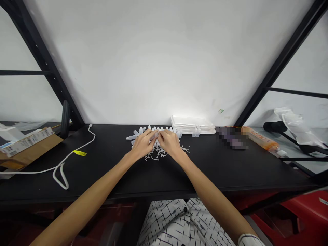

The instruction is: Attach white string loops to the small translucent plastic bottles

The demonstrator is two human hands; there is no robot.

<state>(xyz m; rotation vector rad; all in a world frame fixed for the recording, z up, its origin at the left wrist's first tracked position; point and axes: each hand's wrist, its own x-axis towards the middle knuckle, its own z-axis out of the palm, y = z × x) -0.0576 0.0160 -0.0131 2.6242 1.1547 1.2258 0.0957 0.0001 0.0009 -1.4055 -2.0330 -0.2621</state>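
On my camera feed, the left hand (143,143) is closed narrowly on a small, translucent whitish plastic piece (154,135), held low above the black, flat tabletop (107,160). The right hand (169,141) meets it, fingers bunched at the piece's inner end; I can't tell whether they grip it. What I can see of the piece is slim, pale and faintly glossy, but the fingers hide most of its shape.

Around and behind the hands I see small, frosted white plastic vials (131,137), some in a rough row with rounded tops, others splayed at the left. Thin, curled white strips (161,152) lie tangled just below the hands. To the right, a flat stack of glossy white sheets or packets (193,124) sits against the pale wall (153,68).
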